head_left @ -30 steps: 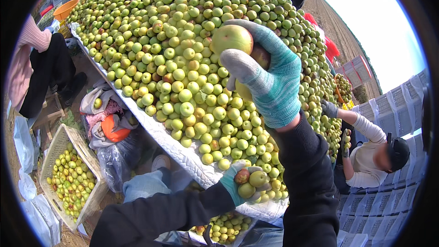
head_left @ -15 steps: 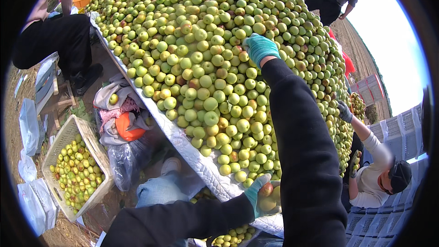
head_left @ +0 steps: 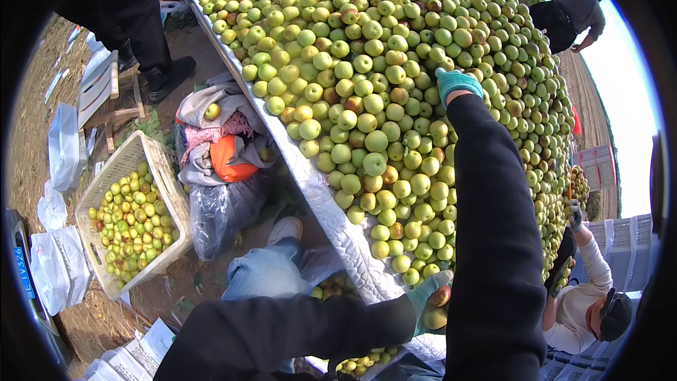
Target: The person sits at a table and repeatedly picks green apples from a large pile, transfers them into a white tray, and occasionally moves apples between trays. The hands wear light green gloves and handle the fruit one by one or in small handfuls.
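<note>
A huge heap of small round green fruits that look like jujubes (head_left: 374, 134), some blushed red, fills a bed lined with a white quilted sheet (head_left: 331, 219). My right hand (head_left: 458, 86), in a teal glove, reaches onto the heap with fingers curled down among the fruits. What its fingers hold, if anything, is hidden. Low at the heap's near edge, my left hand (head_left: 425, 302), also gloved, is closed round reddish-green jujubes (head_left: 437, 309). My right sleeve partly covers that hand.
At left stands a cream crate (head_left: 180, 229) of yellowish fruits, beside piled clothes (head_left: 211, 109) and a plastic bag (head_left: 218, 219). A co-worker (head_left: 585, 303) handles fruits at right; another person (head_left: 571, 14) stands far right. Dark-trousered legs (head_left: 134, 21) stand upper left.
The view has shifted, so the scene sits farther right and the legs at left now stand straighter. My right hand is at another spot on the heap; my left hand still holds fruits.
</note>
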A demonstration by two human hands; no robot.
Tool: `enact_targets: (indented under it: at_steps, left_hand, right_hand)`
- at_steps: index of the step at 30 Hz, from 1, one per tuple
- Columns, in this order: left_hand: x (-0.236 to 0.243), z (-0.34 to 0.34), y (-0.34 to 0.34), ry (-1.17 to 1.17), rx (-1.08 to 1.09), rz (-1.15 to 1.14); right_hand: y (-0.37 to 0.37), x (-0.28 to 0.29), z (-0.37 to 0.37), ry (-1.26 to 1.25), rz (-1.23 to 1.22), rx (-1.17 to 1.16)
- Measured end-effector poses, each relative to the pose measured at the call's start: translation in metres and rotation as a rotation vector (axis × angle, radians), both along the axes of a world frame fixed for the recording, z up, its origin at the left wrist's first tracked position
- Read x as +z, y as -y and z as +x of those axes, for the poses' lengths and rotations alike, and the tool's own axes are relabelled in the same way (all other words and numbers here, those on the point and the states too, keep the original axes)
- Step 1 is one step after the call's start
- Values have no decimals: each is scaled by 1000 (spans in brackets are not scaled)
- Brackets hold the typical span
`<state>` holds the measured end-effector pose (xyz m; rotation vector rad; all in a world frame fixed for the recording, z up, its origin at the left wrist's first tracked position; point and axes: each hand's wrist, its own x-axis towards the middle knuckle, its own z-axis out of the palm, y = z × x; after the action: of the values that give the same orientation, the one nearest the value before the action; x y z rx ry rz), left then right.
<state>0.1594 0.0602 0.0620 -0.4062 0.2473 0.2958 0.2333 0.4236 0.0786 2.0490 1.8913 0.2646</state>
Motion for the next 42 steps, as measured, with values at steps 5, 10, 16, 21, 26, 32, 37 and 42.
enact_targets:
  at_steps: [5, 10, 16, 21, 26, 32, 37, 42]
  left_hand:
    - [0, -20, 11, -13, -37, 117]
    - [-2, -40, 23, -58, 21, 116]
    - [-16, -73, 15, -9, 101, 219]
    - [-23, -86, 4, -68, 235, 471]
    - [-22, -90, 27, 14, 410, 707]
    - [-32, -94, 26, -64, 421, 925]
    - [-45, -87, 16, -22, 512, 1333]
    - [-41, -95, 12, -985, 947, 2624]
  right_hand:
    - [102, 41, 44, -1581, -203, -35]
    - [235, 62, 54, -2315, -540, -108]
    - [419, 62, 62, -1948, -161, -299]
    - [587, -26, 52, -1472, 24, -280]
    - [659, -125, 25, -886, -95, -804]
    - [601, -185, 27, -544, -139, -612]
    - [562, -208, 38, -406, -104, -405]
    - [557, -212, 42, -656, -148, -521]
